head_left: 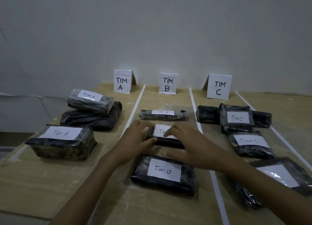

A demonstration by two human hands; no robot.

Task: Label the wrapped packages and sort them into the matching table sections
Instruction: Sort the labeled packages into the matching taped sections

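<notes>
A small black wrapped package [168, 143] with a white label reading "Tim" lies in the middle section of the table. My left hand [136, 138] grips its left end, thumb at the front edge. My right hand [187, 143] lies over its right side, fingers resting on the label and hiding part of the writing. Two more "Tim B" packages lie in this section, a thin one [163, 115] behind and a flat one [163, 174] in front. White paper signs stand at the back: TIM A [122, 81], TIM B [168, 83], TIM C [218, 86].
Left section holds three black packages, two labelled "Tim A" [60, 142] [90, 100], one unlabelled [91, 119]. Right section holds several packages labelled "Tim C" [236, 118] [249, 143]. White tape strips [195, 110] divide the wooden table [33, 182]. A grey wall rises behind.
</notes>
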